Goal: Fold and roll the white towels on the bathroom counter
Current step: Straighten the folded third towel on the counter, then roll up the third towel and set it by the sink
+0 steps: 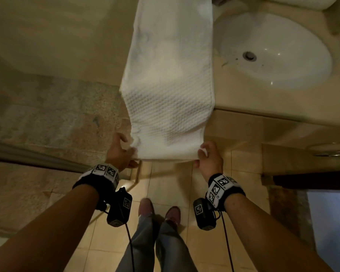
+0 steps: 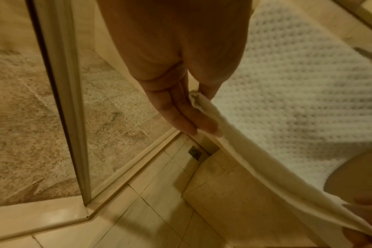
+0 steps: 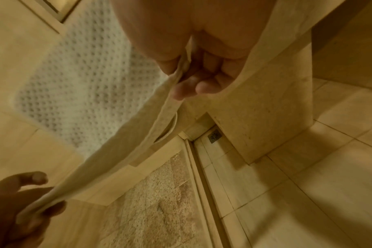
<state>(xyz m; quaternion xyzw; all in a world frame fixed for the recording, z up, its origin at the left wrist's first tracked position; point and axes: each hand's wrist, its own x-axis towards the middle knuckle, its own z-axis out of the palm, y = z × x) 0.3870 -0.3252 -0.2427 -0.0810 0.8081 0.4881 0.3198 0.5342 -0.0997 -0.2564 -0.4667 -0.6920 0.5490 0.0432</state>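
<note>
A long white waffle-weave towel (image 1: 169, 79) lies along the beige counter (image 1: 67, 36) and hangs over its front edge toward me. My left hand (image 1: 124, 152) pinches the towel's near left corner, and my right hand (image 1: 206, 156) pinches the near right corner. The near hem is stretched between them above the floor. In the left wrist view the fingers (image 2: 193, 120) lie along the folded hem (image 2: 255, 161). In the right wrist view the thumb and fingers (image 3: 189, 83) clamp the hem (image 3: 138, 134).
A white oval sink (image 1: 273, 50) is set in the counter right of the towel. More white towels (image 1: 294, 1) sit at the counter's back. A glass shower door frame (image 2: 60, 94) stands on the left. My feet (image 1: 159, 211) are on the tiled floor.
</note>
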